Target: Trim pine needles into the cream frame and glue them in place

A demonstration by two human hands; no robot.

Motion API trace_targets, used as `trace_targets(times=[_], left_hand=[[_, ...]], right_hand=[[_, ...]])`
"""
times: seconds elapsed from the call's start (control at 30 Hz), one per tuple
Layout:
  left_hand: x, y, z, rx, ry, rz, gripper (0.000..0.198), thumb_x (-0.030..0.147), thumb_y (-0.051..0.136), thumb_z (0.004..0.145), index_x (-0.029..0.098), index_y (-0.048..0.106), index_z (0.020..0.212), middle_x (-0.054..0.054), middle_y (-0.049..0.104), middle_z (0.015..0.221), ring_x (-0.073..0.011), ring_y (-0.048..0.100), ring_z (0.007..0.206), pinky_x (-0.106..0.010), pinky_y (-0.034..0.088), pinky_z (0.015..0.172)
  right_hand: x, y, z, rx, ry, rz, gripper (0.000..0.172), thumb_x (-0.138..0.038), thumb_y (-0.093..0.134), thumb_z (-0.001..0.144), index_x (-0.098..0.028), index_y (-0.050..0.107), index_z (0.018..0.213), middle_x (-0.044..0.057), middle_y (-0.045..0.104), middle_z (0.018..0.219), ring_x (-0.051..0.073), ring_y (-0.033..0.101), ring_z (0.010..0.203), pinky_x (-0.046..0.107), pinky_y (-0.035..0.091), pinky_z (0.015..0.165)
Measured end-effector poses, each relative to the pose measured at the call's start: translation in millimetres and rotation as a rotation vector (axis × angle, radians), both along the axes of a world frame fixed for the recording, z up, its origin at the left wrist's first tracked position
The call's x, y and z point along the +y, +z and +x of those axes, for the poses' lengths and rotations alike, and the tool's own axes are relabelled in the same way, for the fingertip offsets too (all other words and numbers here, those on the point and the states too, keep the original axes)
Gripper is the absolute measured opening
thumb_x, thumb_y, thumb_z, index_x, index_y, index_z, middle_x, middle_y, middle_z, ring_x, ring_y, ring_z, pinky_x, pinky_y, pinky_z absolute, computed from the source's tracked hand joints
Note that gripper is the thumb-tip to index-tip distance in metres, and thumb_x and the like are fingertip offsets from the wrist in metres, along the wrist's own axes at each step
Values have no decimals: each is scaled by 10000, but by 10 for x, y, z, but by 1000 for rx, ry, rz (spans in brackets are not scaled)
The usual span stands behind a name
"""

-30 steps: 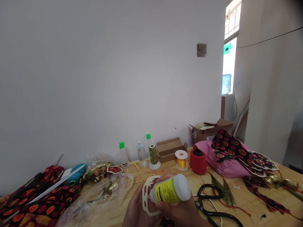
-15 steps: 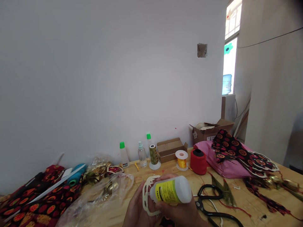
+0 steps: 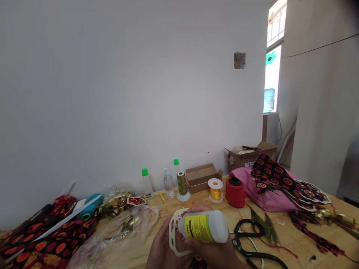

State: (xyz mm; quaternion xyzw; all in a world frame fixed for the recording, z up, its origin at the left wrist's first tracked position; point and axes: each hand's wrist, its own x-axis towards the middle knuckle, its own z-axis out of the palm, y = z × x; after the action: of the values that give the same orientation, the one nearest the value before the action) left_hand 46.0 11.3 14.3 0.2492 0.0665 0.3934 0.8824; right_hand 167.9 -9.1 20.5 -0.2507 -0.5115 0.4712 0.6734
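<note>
My right hand (image 3: 215, 252) is wrapped round a white plastic bottle with a yellow label (image 3: 203, 226), held on its side with its nozzle end toward the left. My left hand (image 3: 161, 248) holds a cream-coloured cut-out shape (image 3: 174, 229) upright by its lower edge. The bottle's nozzle end meets the cut-out; the tip itself is hidden behind it. Both hands sit low at the bottom edge of the view, over a wooden table (image 3: 283, 233).
Black scissors (image 3: 252, 243) lie just right of my hands. A red thread cone (image 3: 235, 191), yellow spool (image 3: 215, 189), gold spool (image 3: 182, 185), small bottles (image 3: 168, 183) and cardboard boxes (image 3: 200, 176) line the wall. Patterned fabric (image 3: 42, 239) and a plastic bag (image 3: 123, 231) lie left; pink and patterned cloth (image 3: 269, 186) right.
The bottle has tipped slightly, its base end dropping a little. The hands and cut-out stay in the same place.
</note>
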Motion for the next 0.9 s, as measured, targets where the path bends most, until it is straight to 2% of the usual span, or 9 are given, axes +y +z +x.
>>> trace_targets(times=[0.1,0.2,0.3,0.47,0.57,0.7,0.9], left_hand=[[-10,8,4,-20,-16,5,449,374,321,835,79,644,938,-118,693,920,-199,601,892,-276,411,782],[-11,-13,-2,-6,5,-10,481,389,286,842,82,639,949,-127,689,917,-216,593,909,-309,400,805],[2,-44,-9,17,32,-25,487,394,261,847,100,628,973,-119,683,934,-232,575,946,-349,377,843],[17,-55,-3,24,45,-1,477,381,261,850,101,624,981,-121,683,925,-237,568,960,-362,367,861],[8,-35,1,23,47,2,487,383,252,851,99,628,974,-120,684,916,-238,567,959,-363,369,861],[5,-17,-3,27,29,6,501,395,245,848,97,629,971,-120,684,914,-233,573,946,-358,370,859],[21,-37,-11,6,26,-33,502,398,253,847,89,626,979,-130,678,935,-230,575,945,-352,363,863]], right_hand=[[2,-5,6,5,6,2,390,-225,704,502,-212,550,861,-1,581,748,170,571,647,269,487,613],[24,-63,-1,-5,-39,25,391,-229,709,501,-207,546,856,20,593,797,196,594,707,303,491,673],[41,-118,-19,-16,-73,43,420,-325,713,503,-209,538,867,50,604,867,222,596,780,332,490,721],[34,-130,-45,-16,-83,20,469,-428,707,504,-208,518,872,50,610,842,219,606,761,321,504,697],[25,-112,-41,-5,-90,35,485,-409,722,496,-215,504,883,49,611,859,221,604,778,323,499,708],[19,-79,-24,7,-40,74,417,-369,717,522,-215,539,867,36,611,845,211,606,773,304,502,687],[43,-94,-17,17,-41,54,420,-336,726,510,-208,551,870,38,613,844,218,607,776,320,496,712]])
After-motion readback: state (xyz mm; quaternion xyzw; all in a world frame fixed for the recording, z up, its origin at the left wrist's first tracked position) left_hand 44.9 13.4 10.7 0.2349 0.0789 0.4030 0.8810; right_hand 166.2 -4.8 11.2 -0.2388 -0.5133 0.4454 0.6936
